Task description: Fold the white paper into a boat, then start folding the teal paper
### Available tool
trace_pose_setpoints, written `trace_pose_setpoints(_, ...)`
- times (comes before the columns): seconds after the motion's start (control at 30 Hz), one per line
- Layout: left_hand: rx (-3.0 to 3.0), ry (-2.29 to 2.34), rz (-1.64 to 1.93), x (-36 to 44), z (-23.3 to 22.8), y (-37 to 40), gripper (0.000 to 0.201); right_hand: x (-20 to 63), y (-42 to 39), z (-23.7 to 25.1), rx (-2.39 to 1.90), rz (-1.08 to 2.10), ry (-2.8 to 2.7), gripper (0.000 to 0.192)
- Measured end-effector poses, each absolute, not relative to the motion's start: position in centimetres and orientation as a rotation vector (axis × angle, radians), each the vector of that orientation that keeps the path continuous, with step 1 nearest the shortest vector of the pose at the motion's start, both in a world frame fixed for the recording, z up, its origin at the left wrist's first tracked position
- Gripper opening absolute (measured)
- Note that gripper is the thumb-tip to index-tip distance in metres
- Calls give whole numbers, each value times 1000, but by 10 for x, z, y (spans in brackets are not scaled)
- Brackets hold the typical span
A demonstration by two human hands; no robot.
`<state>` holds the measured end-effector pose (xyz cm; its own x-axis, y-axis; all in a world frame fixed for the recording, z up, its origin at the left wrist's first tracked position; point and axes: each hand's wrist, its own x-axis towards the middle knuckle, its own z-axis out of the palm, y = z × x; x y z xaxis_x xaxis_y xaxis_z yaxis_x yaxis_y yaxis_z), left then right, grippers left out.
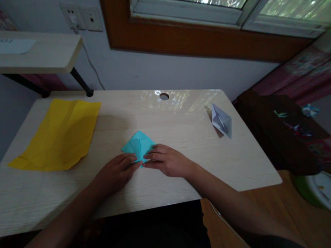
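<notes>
A folded piece of turquoise paper [139, 143], diamond-shaped with creases on its upper face, lies on the desk in front of me. My left hand [118, 171] has its fingers pressed together on the paper's lower left edge. From the other side, my right hand [166, 160] grips the lower right edge, its fingertips almost meeting the left ones near the bottom corner. The fingers cover part of the paper's lower half.
On the pale wooden desk [162, 191], a yellow paper sheet [63, 133] lies at left and a folded white paper piece [221, 120] stands at right. A raised shelf [49, 54] occupies the back left. A dark cabinet [276, 133] sits beyond the right edge.
</notes>
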<state>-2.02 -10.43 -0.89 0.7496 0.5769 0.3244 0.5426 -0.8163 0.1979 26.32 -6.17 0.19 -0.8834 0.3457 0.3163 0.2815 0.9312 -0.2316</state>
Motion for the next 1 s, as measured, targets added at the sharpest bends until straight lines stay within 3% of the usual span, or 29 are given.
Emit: trace_pose_setpoints(1.0, 2749, 1059, 542, -14, -3, -108, 47, 258, -66, 4, -474, 217, -2799, 34)
